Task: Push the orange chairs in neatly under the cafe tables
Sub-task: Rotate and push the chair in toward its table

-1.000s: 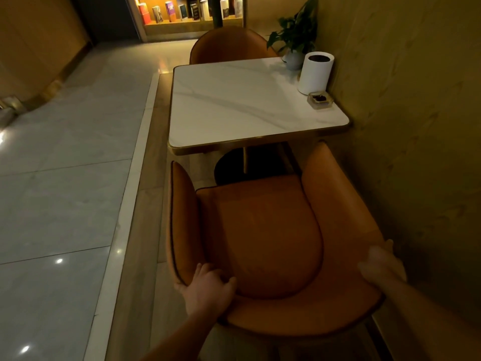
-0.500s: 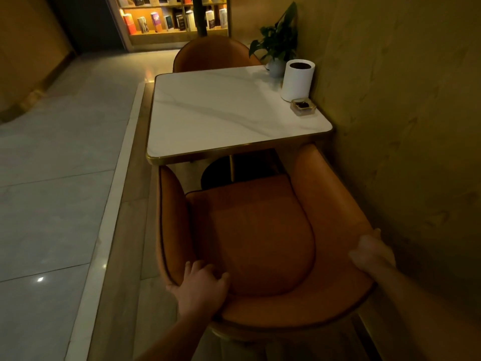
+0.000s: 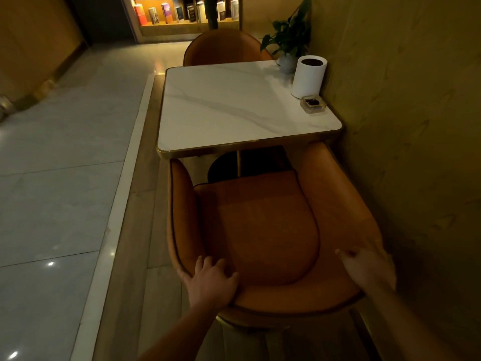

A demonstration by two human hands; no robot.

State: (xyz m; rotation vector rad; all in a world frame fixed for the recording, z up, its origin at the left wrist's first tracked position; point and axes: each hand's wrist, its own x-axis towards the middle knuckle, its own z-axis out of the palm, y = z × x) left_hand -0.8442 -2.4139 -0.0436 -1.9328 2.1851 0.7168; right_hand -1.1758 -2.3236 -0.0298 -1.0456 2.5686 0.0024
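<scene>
**Both hands on the chair back, seat short of the table**

My left hand (image 3: 210, 282) gripped the top rim of the orange chair (image 3: 260, 225) at the left end of its curved back. The fingers were hooked over onto the inner padding and the thumb was spread along the rim. My right hand (image 3: 369, 267) clasped the same rim at the right end, with the thumb lying on the inner side. The fingers wrapped over the outer side, where I could not see them, and that hand was blurred.

The chair faced the table (image 3: 234, 105) squarely. The tips of its two side wings reached the table's near edge, one below the near left corner and one below the near right corner. The front of the seat lay just at that edge, and most of the cushion was out in the open on my side. Past the front of the seat, the table's dark base (image 3: 226, 168) showed beneath the top. The chair's right wing ran close beside the wall (image 3: 403, 100).

A second orange chair (image 3: 223, 48) stood at the table's far edge with its back rising above the top. A potted plant (image 3: 289, 40) sat in the far right corner. Along the right edge stood a white cylinder (image 3: 308, 76), with a small clear dish (image 3: 312, 104) just in front of it. A pale tiled floor (image 3: 52, 152) stretched away on the left, and a lit bookshelf (image 3: 182, 14) glowed far behind.
</scene>
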